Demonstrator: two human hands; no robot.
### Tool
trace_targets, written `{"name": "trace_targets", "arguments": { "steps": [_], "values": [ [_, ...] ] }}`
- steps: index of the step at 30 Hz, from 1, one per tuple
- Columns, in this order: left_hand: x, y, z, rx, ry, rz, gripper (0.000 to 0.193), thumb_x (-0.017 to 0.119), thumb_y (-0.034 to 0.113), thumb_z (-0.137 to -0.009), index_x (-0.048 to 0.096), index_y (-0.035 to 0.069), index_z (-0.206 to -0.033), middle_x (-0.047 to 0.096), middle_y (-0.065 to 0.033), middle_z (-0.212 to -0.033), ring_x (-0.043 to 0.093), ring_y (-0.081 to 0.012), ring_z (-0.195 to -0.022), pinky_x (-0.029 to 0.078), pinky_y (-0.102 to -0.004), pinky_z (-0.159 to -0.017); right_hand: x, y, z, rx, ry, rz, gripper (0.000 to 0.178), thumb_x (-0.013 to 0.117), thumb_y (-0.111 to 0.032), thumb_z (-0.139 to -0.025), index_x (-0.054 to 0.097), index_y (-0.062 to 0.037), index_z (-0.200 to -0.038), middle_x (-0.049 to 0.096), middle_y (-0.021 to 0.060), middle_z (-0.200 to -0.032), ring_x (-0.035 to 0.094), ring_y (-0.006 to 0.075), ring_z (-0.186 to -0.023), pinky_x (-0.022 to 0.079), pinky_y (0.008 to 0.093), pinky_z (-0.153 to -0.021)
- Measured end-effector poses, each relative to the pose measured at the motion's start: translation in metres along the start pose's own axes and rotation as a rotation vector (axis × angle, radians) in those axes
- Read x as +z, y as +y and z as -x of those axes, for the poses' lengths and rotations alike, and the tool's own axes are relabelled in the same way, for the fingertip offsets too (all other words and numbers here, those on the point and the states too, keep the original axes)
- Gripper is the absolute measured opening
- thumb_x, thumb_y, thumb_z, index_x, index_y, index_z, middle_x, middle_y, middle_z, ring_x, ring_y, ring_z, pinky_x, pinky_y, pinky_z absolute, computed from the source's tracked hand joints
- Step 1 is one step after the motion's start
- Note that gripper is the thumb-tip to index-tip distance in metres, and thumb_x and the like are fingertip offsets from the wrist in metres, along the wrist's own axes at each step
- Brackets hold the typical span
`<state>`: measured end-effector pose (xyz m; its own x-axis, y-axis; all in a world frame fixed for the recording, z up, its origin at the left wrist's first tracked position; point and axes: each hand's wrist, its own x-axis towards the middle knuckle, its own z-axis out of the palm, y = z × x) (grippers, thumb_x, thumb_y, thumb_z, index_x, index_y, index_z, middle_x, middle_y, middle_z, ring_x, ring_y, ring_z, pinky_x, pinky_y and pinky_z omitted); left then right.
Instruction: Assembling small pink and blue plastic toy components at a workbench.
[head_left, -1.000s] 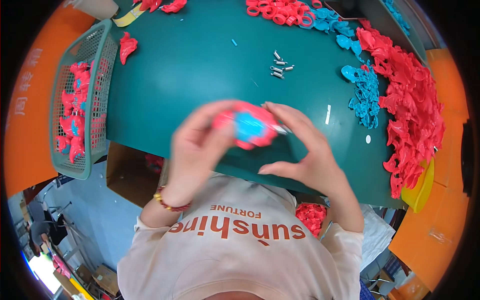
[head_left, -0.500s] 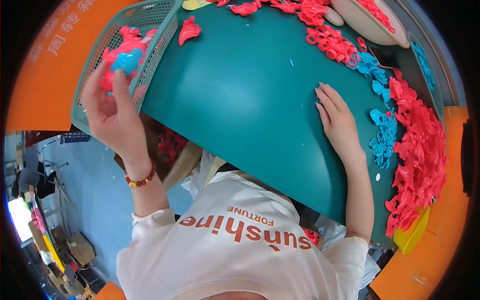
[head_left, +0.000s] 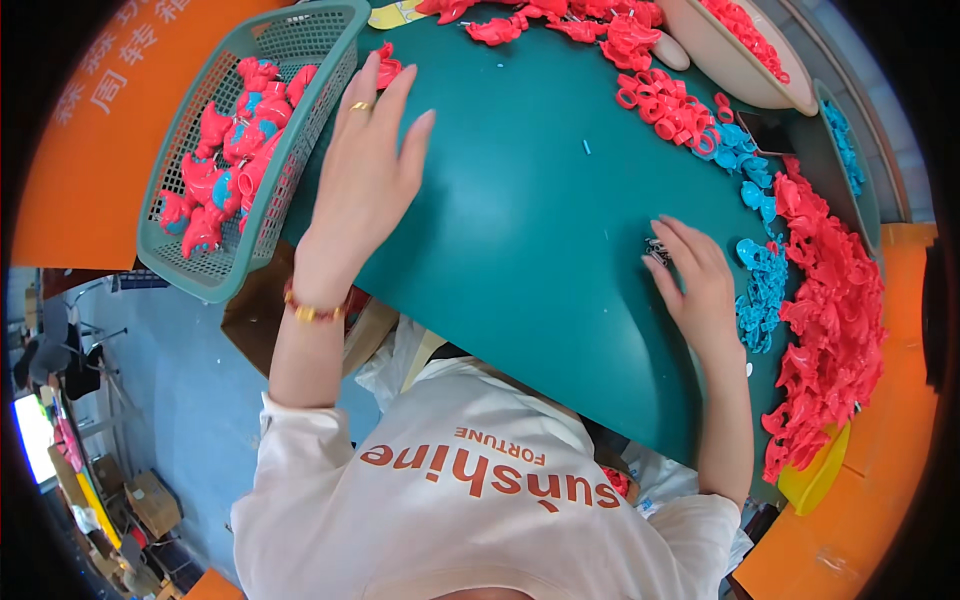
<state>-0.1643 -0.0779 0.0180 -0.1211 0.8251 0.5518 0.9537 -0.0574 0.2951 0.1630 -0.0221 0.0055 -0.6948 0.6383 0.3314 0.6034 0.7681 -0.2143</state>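
My left hand is raised over the table's left side, fingers stretched out with nothing in them. Its fingertips come close to a loose red plastic piece. Beside it stands a green mesh basket holding several red toy figures with blue parts. On the right, my right hand rests low over the green tabletop. Its thumb and fingers are apart and bent around a little heap of small metal pieces, partly hidden by the fingers.
Red shell pieces lie heaped along the right edge, with small blue parts beside them. Red rings are farther back, near a cream bowl. A yellow dish sits near right; an open carton stands below the basket.
My left hand has let go of a red and blue toy at the basket and moved right, its fingers opening out. My right hand has shifted slightly nearer me, with metal pieces showing at its fingertips.
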Motion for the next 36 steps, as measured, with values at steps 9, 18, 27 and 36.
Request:
{"name": "trace_targets", "arguments": {
  "steps": [9, 18, 27, 36],
  "values": [
    [0.093, -0.041, -0.043, 0.021, -0.055, 0.176, 0.044, 0.056, 0.028, -0.085, 0.05, -0.004, -0.115, 0.049, -0.0218, -0.115, 0.05, -0.0362, -0.102, 0.04, -0.041, -0.09, 0.005, 0.02, -0.102, -0.07, -0.018, -0.243, 0.019, 0.063, -0.012, -0.082, 0.063, -0.0002, -0.096, 0.064, 0.0108, -0.095, 0.061, 0.0229, -0.088, 0.048, 0.0304, -0.078],
    [0.099, -0.052, -0.101, -0.215, 0.03, 0.39, 0.035, 0.043, 0.024, -0.092, 0.052, 0.0, -0.117, 0.056, -0.0173, -0.115, 0.055, -0.032, -0.104, 0.041, -0.0374, -0.091, 0.06, 0.017, -0.27, -0.199, -0.046, -0.346, 0.023, 0.062, -0.02, -0.084, 0.064, -0.0014, -0.096, 0.066, 0.0091, -0.085, 0.062, 0.0154, -0.077, 0.048, 0.0267, -0.069],
    [0.137, -0.083, -0.104, -0.077, 0.086, -0.258, 0.028, 0.055, 0.021, -0.081, 0.058, -0.005, -0.092, 0.058, -0.0181, -0.099, 0.052, -0.0311, -0.097, 0.041, -0.0409, -0.083, 0.132, -0.041, -0.384, -0.231, -0.111, -0.07, 0.024, 0.06, -0.009, -0.079, 0.064, -0.0071, -0.102, 0.066, 0.0111, -0.09, 0.063, 0.0247, -0.085, 0.05, 0.0356, -0.074],
    [0.135, -0.068, -0.106, 0.045, 0.048, -0.107, 0.036, 0.057, 0.018, -0.08, 0.055, -0.005, -0.108, 0.05, -0.0231, -0.117, 0.041, -0.0371, -0.117, 0.037, -0.0469, -0.09, 0.171, -0.062, -0.451, -0.263, -0.555, 0.169, 0.042, 0.067, -0.006, -0.069, 0.061, -0.0124, -0.11, 0.063, 0.0111, -0.102, 0.06, 0.0298, -0.096, 0.049, 0.0367, -0.083]
  ]
}}
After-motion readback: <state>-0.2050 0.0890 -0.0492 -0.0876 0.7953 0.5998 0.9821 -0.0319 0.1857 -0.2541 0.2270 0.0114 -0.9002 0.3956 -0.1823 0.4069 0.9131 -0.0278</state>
